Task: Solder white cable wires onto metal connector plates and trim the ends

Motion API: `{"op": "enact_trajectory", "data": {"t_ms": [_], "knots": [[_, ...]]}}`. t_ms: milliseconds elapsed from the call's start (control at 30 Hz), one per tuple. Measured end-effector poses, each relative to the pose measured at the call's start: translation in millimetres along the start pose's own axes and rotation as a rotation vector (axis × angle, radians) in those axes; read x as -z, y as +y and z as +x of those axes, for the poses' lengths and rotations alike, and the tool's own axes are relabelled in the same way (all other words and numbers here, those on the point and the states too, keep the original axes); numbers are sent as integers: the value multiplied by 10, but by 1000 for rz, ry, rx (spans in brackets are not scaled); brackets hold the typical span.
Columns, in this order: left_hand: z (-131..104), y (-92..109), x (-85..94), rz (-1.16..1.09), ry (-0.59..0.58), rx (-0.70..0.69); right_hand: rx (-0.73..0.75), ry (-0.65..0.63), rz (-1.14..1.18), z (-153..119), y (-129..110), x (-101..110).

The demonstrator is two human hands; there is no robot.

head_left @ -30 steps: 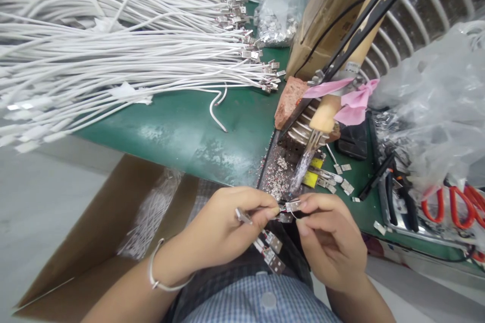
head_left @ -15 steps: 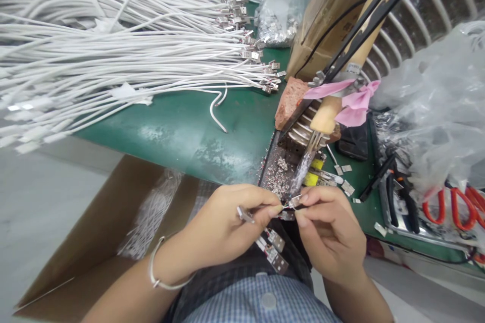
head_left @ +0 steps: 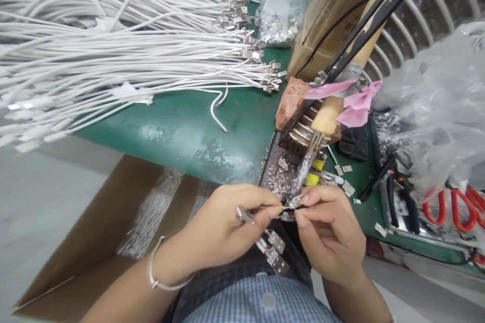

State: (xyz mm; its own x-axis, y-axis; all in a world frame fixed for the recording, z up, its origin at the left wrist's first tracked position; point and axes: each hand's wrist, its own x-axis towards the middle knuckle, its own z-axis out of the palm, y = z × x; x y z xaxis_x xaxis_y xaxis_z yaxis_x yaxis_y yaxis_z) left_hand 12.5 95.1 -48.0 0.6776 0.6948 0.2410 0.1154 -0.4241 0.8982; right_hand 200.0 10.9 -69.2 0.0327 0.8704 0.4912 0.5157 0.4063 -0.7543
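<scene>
My left hand (head_left: pixel 242 222) is closed, with thumb and forefinger pinching the thin wire end of a white USB cable. More USB plugs (head_left: pixel 278 262) on white cables hang below its palm, and another metal plug (head_left: pixel 244 215) pokes out between its fingers. My right hand (head_left: pixel 331 227) is closed too, its thumb and fingertips pinching a small metal USB connector (head_left: pixel 295 202) against those wires. Just beyond both hands, the tip of a soldering iron (head_left: pixel 303 169) with a wooden handle points down at the connector.
White USB cables (head_left: pixel 151 55) lie in thick bundles on the green table (head_left: pixel 182 136). A solder-littered tray (head_left: pixel 278 166), a brick (head_left: pixel 291 101) and a pink ribbon (head_left: pixel 356 106) surround the iron. Red-handled pliers (head_left: pixel 456 207) sit right; an open cardboard box (head_left: pixel 91 242) stands lower left.
Hardly anything differs. Both hands keep their pinch at the iron's tip, and the background has shifted only very slightly.
</scene>
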Motion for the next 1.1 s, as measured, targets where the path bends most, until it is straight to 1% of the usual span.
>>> {"op": "enact_trajectory", "data": {"t_ms": [233, 433, 800, 1000, 1100], "knots": [[-64, -13, 5, -2, -46, 42, 77, -79, -29, 5, 12, 26], [-51, -1, -1, -7, -59, 81, 86, -76, -12, 10, 18, 31], [-49, -4, -1, -38, -60, 63, -17, -41, 103, -6, 30, 23], [-54, -15, -9, -87, -92, 73, -89, -35, 218, -3, 37, 3], [-59, -27, -21, -106, -86, 63, -107, -38, 266, -5, 38, 1]]}}
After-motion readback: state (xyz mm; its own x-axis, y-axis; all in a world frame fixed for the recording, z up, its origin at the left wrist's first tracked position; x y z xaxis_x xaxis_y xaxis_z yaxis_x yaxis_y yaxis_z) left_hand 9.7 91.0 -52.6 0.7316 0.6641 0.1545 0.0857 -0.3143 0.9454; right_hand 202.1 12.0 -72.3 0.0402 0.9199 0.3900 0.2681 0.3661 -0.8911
